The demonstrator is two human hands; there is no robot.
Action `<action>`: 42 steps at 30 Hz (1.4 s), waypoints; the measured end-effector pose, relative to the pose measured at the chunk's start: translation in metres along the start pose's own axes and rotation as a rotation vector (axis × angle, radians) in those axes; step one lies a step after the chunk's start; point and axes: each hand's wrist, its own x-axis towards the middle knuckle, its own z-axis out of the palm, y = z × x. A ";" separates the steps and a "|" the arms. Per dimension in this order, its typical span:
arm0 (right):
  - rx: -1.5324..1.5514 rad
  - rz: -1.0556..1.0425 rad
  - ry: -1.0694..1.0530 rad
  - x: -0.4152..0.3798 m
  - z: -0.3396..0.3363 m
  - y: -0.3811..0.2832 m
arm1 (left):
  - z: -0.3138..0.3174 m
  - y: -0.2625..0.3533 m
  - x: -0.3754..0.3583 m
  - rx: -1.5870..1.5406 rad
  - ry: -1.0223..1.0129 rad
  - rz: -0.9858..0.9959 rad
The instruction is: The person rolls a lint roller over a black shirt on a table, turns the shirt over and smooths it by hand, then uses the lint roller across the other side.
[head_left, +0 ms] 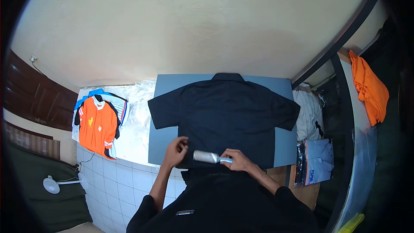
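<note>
A black short-sleeved shirt (226, 116) lies spread out on the grey-blue board (166, 140), its collar at the far edge and its hem towards me. My right hand (238, 160) grips the light blue handle of a lint roller (206, 156), whose white roll lies over the lower part of the shirt. Near the shirt's lower left corner is my left hand (176, 152), with loosely bent fingers held apart and nothing in them.
On the left, an orange jersey (97, 121) tops a stack of garments on a white surface (138, 125). To the right are pale cloth (308, 112) and plastic-packed clothes (317, 162). Orange fabric (368, 88) rests on a shelf beside a dark post (345, 99). A wall stands behind the board.
</note>
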 end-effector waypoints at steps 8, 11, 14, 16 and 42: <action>-0.066 -0.021 -0.170 0.018 0.009 0.004 | 0.026 -0.031 -0.073 -0.356 -0.028 -0.543; -0.054 -0.014 -0.217 0.021 0.015 0.005 | 0.026 -0.035 -0.087 -0.240 0.060 -0.383; -0.060 0.033 -0.315 0.026 0.015 0.001 | 0.020 -0.031 -0.097 -0.068 0.051 -0.383; -0.091 0.047 -0.387 0.033 0.016 0.000 | 0.019 -0.020 -0.102 0.038 0.048 -0.470; -0.553 -0.249 0.104 0.160 -0.019 0.021 | 0.016 -0.055 -0.087 0.684 0.217 -0.200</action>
